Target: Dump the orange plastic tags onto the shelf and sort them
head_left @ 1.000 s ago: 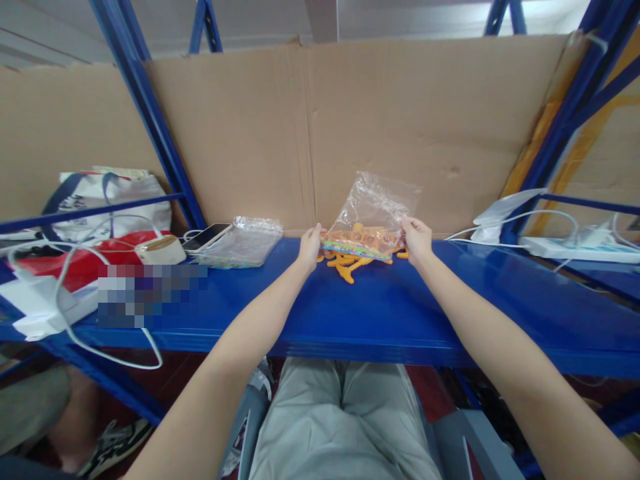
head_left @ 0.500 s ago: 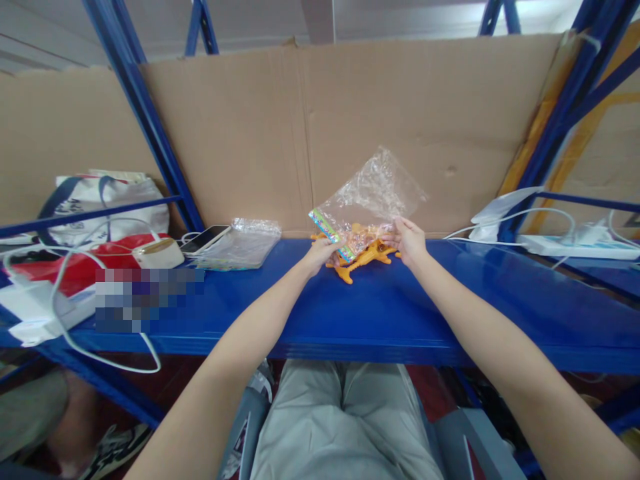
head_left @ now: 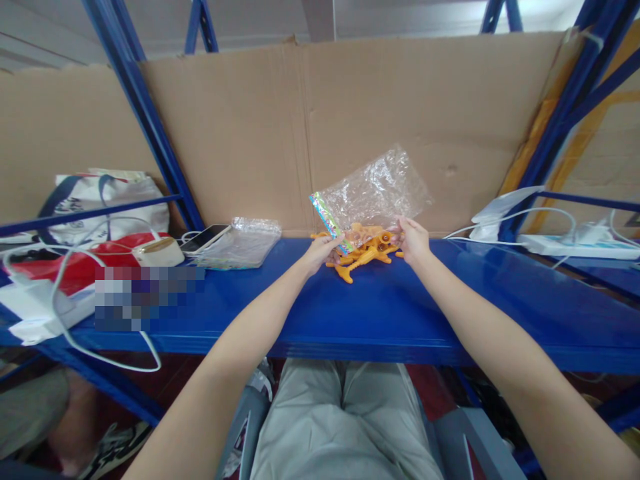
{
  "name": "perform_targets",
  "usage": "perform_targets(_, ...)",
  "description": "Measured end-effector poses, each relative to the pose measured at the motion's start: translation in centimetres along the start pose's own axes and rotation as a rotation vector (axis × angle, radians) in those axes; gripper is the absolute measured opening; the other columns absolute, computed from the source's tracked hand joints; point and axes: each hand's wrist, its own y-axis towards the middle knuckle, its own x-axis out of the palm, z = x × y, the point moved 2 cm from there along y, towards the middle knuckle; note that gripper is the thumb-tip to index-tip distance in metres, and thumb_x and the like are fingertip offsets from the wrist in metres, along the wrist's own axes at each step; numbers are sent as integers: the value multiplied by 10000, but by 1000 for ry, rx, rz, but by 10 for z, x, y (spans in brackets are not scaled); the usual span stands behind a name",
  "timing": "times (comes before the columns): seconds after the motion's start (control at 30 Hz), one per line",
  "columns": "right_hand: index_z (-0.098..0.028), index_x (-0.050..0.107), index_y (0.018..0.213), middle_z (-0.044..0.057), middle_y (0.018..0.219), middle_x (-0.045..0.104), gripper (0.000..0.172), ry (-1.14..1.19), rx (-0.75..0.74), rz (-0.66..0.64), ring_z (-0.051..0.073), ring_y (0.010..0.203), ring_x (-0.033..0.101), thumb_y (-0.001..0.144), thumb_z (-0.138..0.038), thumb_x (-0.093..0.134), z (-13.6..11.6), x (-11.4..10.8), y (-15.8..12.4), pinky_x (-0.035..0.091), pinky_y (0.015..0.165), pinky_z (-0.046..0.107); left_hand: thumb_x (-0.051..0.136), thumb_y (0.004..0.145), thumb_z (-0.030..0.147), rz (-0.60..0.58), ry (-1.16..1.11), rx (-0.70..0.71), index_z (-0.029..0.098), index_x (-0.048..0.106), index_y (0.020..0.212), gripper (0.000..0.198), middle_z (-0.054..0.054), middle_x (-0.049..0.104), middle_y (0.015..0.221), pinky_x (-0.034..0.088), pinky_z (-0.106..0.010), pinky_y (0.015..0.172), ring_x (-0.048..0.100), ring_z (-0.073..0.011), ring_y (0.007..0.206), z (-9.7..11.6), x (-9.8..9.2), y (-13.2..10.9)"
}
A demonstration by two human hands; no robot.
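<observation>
Between my hands stretches a clear plastic bag [head_left: 383, 183] with a colourful printed strip along its left edge. My left hand [head_left: 321, 253] pinches the strip end of the bag. At the bag's lower right, my right hand [head_left: 413, 240] has its fingers closed on the plastic. Orange plastic toy pieces [head_left: 370, 257] lie in a pile on the blue shelf, below and behind the bag. Some show through the film; their exact shapes are hard to make out.
A stack of flat clear bags [head_left: 245, 250] lies to the left, with a phone [head_left: 207, 239] beside it. Further left are a red bag [head_left: 110, 253], white cables and a power strip. Another power strip [head_left: 580, 247] sits at the right. Cardboard [head_left: 240, 133] stands behind the blue shelf [head_left: 380, 320].
The bag's upper part has spread wider and shifted slightly right and up. Both hands stay nearly in place, still gripping it; more of the orange pieces show.
</observation>
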Motion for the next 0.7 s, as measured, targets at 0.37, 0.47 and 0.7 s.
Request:
perform_targets(0.37,-202,603,810,-72,601,607,233,-5,-44,20,63,396,517,848,-379,750,6,-7,13,462,407,179,811,784,301,-140,113,-9,120,683,709,234,-46,720,676,486,-217,478,583,-84,437,-3,5,-1)
perform_targets(0.47,-193,613,823,-66,612,622,179,-5,-35,39,57,380,493,886,-327,713,4,-6,13,446,406,181,812,780,300,-136,114,-19,126,668,708,238,-28,711,665,479,-209,481,586,-82,441,-2,5,-2)
perform_targets(0.7,-186,622,773,-69,489,541,170,-63,-30,20,67,360,464,938,-226,624,1,-7,10,409,392,166,781,798,472,83,-38,16,147,656,810,349,5,624,542,454,-217,455,573,-117,420,0,-1,1)
